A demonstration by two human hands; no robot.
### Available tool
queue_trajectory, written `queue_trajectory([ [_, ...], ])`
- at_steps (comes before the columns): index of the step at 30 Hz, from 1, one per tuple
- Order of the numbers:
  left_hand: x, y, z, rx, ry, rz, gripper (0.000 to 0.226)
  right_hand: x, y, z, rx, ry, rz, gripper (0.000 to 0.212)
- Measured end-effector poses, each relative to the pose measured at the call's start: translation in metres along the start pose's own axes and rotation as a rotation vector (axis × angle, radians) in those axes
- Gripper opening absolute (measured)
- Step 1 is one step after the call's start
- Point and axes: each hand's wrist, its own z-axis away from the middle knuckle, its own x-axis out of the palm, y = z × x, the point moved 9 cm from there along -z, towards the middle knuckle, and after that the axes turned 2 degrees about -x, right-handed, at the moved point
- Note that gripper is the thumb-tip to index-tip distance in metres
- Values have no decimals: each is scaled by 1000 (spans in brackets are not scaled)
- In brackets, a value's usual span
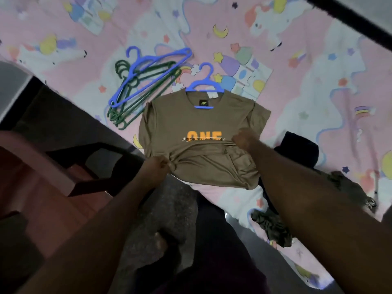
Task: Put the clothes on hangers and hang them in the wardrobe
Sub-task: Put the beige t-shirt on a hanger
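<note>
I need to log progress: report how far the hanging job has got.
Done: a blue hanger sits inside the brown T-shirt. In hand: the left hand and right hand grip its bunched lower part. Left: hanging it up, plus the dark clothes beside it; spare hangers wait.

Single view only, head-worn wide-angle camera, looking forward and steeply down over the edge of a bed with a pink cartoon bedsheet (297, 85). Frame is rolled, so the bed edge runs diagonally from upper left to lower right. Both forearms enter from the bottom corners and reach up to mid-frame, left hand (156, 167) and right hand (244, 139) both close to the lens. Brown t-shirt (197, 124) sits dead centre, hanger pile (144, 81) just above left of it. Person's own legs and the floor fill the bottom centre (strong wide-angle bending at the edges, some motion blur). No second view to overlap with
</note>
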Motion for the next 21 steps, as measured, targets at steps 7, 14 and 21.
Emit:
queue_trajectory([
  [7, 18, 45, -42, -11, -85, 3, 22, -26, -59, -87, -117, 156, 78, 36],
  [14, 40, 81, -70, 79, -55, -61, 21, -45, -84, -162, -159, 239, 161, 44],
  [21, 53, 26, -46, 7, -133, -26, 20, -52, -89, -183, -292, 236, 112, 28],
])
